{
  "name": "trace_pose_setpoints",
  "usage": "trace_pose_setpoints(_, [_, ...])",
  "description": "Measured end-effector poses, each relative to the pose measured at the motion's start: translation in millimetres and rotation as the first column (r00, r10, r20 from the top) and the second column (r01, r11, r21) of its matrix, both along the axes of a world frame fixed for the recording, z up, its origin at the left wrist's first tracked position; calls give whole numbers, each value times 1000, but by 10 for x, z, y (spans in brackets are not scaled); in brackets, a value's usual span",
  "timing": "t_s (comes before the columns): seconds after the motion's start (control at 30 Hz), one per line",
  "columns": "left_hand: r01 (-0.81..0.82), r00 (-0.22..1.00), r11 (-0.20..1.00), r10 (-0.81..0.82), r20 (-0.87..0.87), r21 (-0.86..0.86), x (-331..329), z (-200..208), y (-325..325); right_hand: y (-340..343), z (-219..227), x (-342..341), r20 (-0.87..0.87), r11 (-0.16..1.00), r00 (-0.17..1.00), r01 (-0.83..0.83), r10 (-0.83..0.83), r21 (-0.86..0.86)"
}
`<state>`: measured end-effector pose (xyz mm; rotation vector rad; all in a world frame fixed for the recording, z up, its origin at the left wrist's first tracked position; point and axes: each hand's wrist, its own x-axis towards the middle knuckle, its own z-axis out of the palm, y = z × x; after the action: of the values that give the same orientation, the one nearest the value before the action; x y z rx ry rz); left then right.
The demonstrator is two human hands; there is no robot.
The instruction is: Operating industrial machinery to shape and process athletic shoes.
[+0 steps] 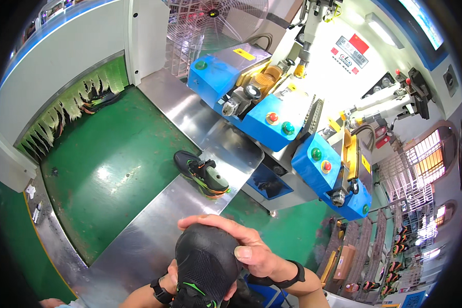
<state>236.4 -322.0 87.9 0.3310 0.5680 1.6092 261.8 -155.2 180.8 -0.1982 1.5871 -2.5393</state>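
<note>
Close to me at the bottom centre is a black shoe [203, 251] with a rounded toe, mesh and green trim. My right hand [251, 246] is closed over its toe, with the fingers across the far side and the thumb pressed on the near side. On the shoe's left side my left hand [172, 274] grips it from below, mostly hidden behind it. A second black shoe [200, 173] with an orange and green sole rests on the metal ledge beyond my hands. A grey-green last fills its opening.
A green conveyor belt [113, 164] runs from a white machine housing [66, 56], where shoes lie under a fringed curtain [69, 105]. Ahead stands a pressing machine with blue button boxes [272, 120]. Racks of shoes [380, 256] are at the right, and a fan [213, 20] at the back.
</note>
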Motion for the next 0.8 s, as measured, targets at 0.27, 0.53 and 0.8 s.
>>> trace_pose_setpoints(0.27, [25, 1000, 1000, -25, 6, 0, 6, 10, 49, 126, -32, 29, 53, 998, 998, -35, 33, 43])
trace_pose_setpoints(0.53, [25, 999, 999, -25, 20, 24, -23, -4, 82, 186, -129, 34, 15, 999, 1000, -27, 28, -23])
trace_pose_setpoints(0.8, [14, 999, 999, -15, 34, 38, -61, -16, 102, 162, -149, 77, -49, 998, 998, -40, 37, -56])
